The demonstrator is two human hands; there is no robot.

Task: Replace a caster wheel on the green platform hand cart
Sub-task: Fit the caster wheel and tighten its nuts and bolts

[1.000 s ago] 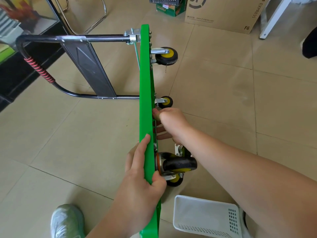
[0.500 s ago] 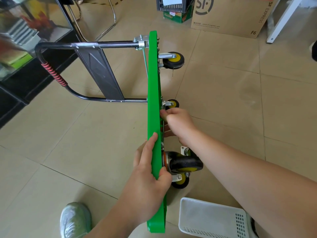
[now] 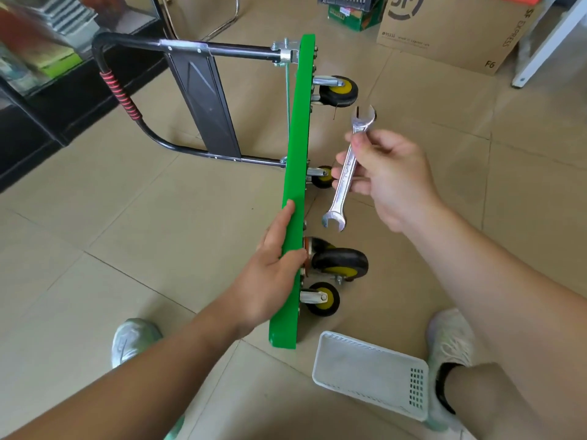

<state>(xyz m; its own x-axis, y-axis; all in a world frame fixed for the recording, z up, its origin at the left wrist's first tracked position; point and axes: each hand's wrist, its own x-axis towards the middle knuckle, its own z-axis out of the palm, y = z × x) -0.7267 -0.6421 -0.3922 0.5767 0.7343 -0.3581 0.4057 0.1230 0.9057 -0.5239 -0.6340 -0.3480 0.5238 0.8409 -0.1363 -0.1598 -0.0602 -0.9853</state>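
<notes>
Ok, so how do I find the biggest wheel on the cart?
Find the green cart deck standing on its edge on the tiled floor, wheels sticking out to its right. Look where the left hand grips the deck. The biggest wheel sits right beside that thumb, fatter than the three slimmer wheels.

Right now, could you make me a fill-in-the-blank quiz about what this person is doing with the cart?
The right hand holds a silver double-ended metal ____.
The left hand grips the edge of the ____ platform cart, which stands on its side.
The cart's black rubber wheels have ____ hubs.
The white plastic basket lies on the tiled ____.
Missing words: wrench, green, yellow, floor.
</notes>
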